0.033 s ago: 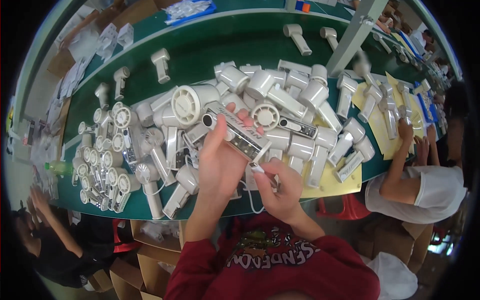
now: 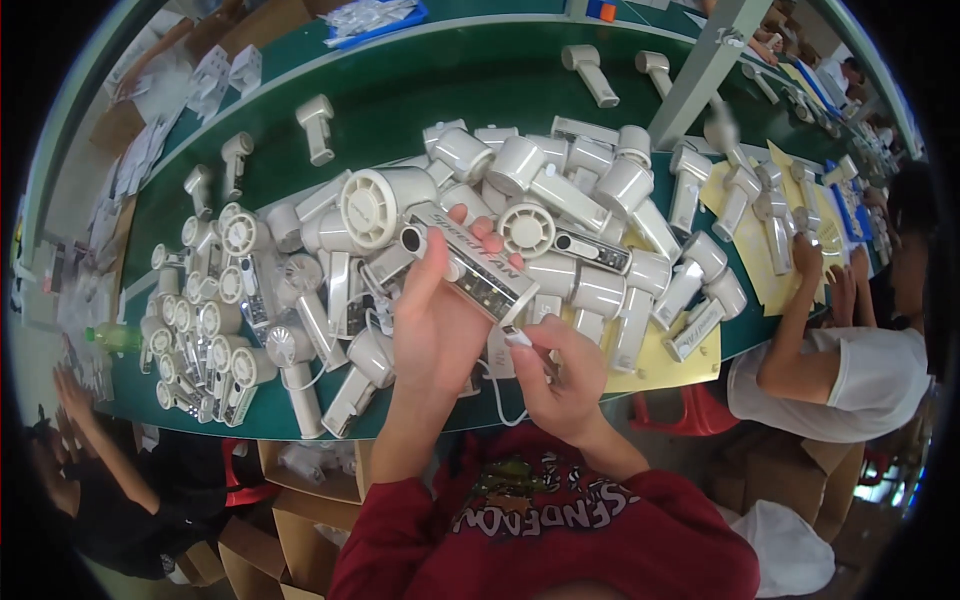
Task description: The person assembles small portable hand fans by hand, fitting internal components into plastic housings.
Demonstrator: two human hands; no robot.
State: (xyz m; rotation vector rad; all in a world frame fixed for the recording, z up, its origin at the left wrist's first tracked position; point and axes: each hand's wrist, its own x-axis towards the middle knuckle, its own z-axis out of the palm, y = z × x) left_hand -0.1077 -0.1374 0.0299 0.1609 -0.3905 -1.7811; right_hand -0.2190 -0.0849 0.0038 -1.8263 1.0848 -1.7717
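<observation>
My left hand (image 2: 432, 315) is closed around a white handheld fan (image 2: 475, 265), thumb on the near side and fingertips showing over its far edge. The handle has a dark see-through panel and slants down to the right. In my right hand (image 2: 565, 385), thumb and fingers pinch the small white plug of a charging cable (image 2: 517, 338) at the handle's lower end. Whether the plug is inside the fan's socket is too small to tell. Its white cord loops below between my hands. Similar white fans (image 2: 625, 190) lie heaped just beyond.
More fans (image 2: 195, 330) are packed together at the left on the green table (image 2: 270, 180). Yellow sheets (image 2: 690, 360) lie under some fans at the right. A grey post (image 2: 705, 75) rises at the back right. Co-workers sit on both sides; cardboard boxes (image 2: 290, 530) stand below.
</observation>
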